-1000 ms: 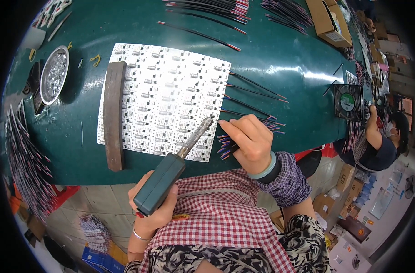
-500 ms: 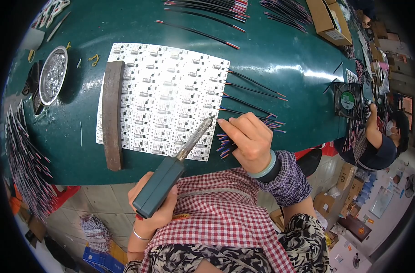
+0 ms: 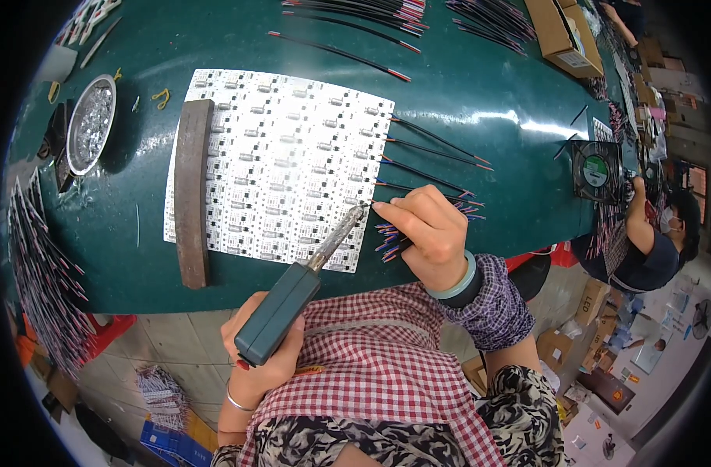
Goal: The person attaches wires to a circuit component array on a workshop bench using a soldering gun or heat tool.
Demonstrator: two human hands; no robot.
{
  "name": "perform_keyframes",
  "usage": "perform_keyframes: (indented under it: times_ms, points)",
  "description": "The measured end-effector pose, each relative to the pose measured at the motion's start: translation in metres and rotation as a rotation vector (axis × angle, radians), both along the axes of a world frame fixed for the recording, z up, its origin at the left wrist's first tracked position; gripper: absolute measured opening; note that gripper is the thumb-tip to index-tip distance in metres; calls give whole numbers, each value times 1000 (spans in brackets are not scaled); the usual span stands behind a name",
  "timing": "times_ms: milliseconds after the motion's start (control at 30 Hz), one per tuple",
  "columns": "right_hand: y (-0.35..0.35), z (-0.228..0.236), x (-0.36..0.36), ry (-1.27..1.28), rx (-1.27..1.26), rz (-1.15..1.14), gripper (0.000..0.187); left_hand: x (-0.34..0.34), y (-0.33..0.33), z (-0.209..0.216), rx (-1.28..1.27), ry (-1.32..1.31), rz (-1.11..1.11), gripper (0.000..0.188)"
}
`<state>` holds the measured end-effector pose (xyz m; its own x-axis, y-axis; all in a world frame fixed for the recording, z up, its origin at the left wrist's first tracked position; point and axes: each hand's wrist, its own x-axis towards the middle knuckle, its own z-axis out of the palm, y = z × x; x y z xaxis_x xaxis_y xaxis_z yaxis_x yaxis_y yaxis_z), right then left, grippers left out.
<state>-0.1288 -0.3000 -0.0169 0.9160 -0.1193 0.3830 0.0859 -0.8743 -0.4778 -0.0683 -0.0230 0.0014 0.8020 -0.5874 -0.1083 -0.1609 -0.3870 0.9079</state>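
Note:
My left hand [image 3: 263, 342] is closed around a dark green soldering gun [image 3: 280, 311]. Its metal tip slants up to the right edge of a white circuit board sheet [image 3: 281, 167], which carries rows of small parts. At that edge, my right hand [image 3: 427, 233] pinches a thin wire [image 3: 373, 204], mostly hidden by the fingers, with its end close beside the tip. Farther up the same edge, several dark wires [image 3: 441, 148] stretch from the board to the right. A loose bunch of wires [image 3: 390, 243] lies partly under my right hand.
A brown bar [image 3: 192, 194] lies across the board's left side. Left of it stands a metal bowl [image 3: 91, 126] with silvery bits. More wires [image 3: 355, 15] lie at the far side, near a cardboard box [image 3: 562, 39]. A fan [image 3: 597, 173] stands right, by another person [image 3: 644, 241].
The soldering gun has shifted slightly to the right, its tip now nearer my right fingertips. My right hand has moved up a little and still pinches at the board's edge.

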Motion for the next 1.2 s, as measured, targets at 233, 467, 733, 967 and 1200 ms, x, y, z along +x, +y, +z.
perform_keyframes:
  times_ms: [233, 467, 733, 967, 1200]
  points:
    - [5, 3, 0, -11, -85, 18, 45, 5, -3, 7, 22, -31, -41, 19]
    - [5, 2, 2, -14, -98, 25, 47, -8, 12, -7, -68, 30, 108, 24]
    - [3, 5, 7, -5, -139, 10, 48, -9, 18, -2, -113, 103, 24, 43]
    - [-2, 36, -14, -5, -9, -8, 51, -14, 14, 3, -185, 263, 134, 43]
    - [12, 8, -4, 61, -66, -69, 71, -13, 16, 1, -147, 228, 99, 43]
